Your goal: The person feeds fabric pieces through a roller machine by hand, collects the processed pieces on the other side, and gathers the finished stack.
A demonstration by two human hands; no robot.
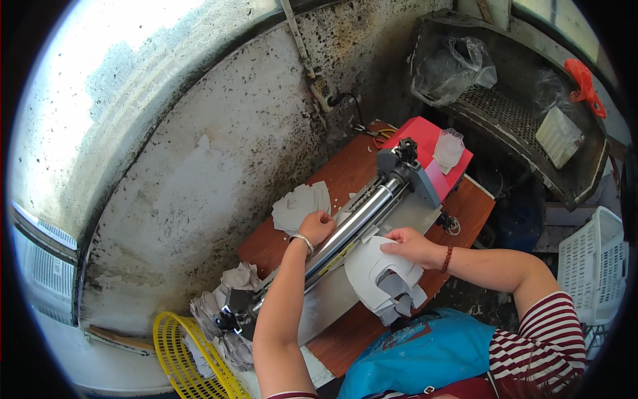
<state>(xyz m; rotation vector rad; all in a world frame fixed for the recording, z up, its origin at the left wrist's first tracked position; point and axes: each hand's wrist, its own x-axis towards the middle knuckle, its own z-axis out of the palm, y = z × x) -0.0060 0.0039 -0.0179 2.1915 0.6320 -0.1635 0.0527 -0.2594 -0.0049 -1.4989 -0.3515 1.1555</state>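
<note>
A roller machine with a long shiny metal roller (352, 219) and a red end housing (428, 149) lies diagonally across a brown wooden table (339, 346). My right hand (413, 249) grips the upper edge of several curved white sheet pieces (364, 269) with cut-out middles, on the machine's near side. Reaching over to the far side, my left hand (315, 227) has its fingers curled in beside the roller; whatever they hold is hidden. Close to that hand lies a pile of similar white pieces (302, 205).
A yellow plastic basket (193, 359) and a heap of crumpled pale pieces (229, 292) sit at the lower left. On the right stands a white crate (588, 266). A dark metal shelf (498, 120) holding clear plastic bags (458, 70) is at the upper right. A stained wall (193, 179) rises behind the table.
</note>
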